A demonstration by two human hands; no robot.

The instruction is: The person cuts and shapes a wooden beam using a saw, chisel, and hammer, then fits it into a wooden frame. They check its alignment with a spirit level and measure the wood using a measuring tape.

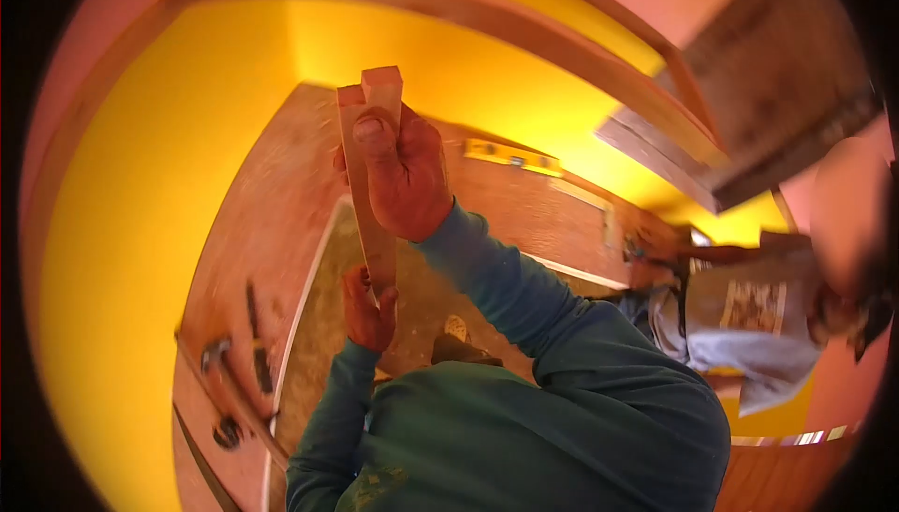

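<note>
Two pieces of light wood lie lengthwise against each other, a long wooden piece point(367, 222) and a shorter block point(382, 90) beside its upper end. My right hand point(407, 170) is closed around both near the top, its thumb pressed on the wood. Lower down, my left hand point(368, 311) grips the bottom end of the long piece. The wood is held up in front of me, over the inner edge of a reddish-brown work surface point(272, 175).
A hammer point(225, 367) and other tools lie on the surface at the lower left. A yellow spirit level point(513, 157) rests near the yellow wall. Another person point(749, 311) stands at the right, beside the surface. A wooden frame point(449, 6) crosses overhead.
</note>
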